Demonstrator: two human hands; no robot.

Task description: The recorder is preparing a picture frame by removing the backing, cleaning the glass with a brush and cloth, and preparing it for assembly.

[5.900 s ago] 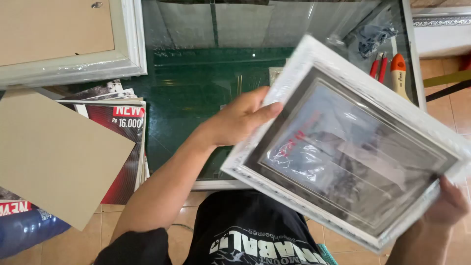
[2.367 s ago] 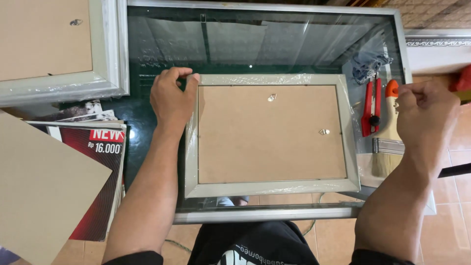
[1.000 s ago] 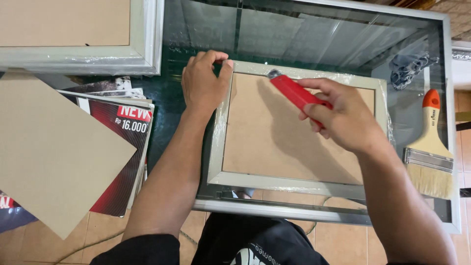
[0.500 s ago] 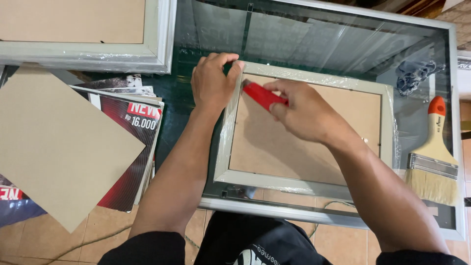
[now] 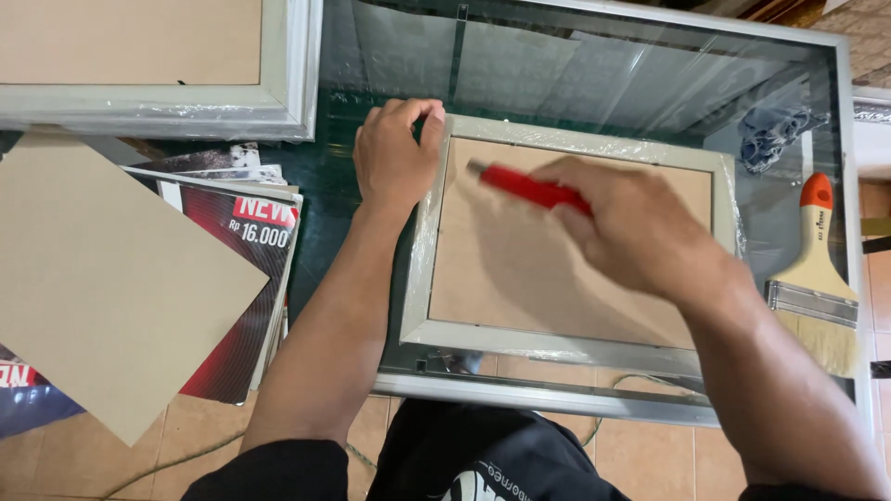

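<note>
The picture frame (image 5: 568, 250) is lying face down on the glass table (image 5: 594, 83), still in its clear wrap, brown backing up. The left hand (image 5: 394, 153) is pressing flat on the frame's 10 o'clock corner, fingers curled over the edge; the right hand (image 5: 631, 227) is gripping a red cutter (image 5: 529, 187), closed around it, tip pointing toward 10 o'clock. The wrap appears still on, so I judge the unwrapping is only beginning; a paintbrush (image 5: 817, 278) is lying unused at 3 o'clock.

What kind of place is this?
Likely a picture-framing workshop: a wrapped frame lies face down on a glass-topped table, with a paintbrush, another frame and a spare backing board alongside.
</note>
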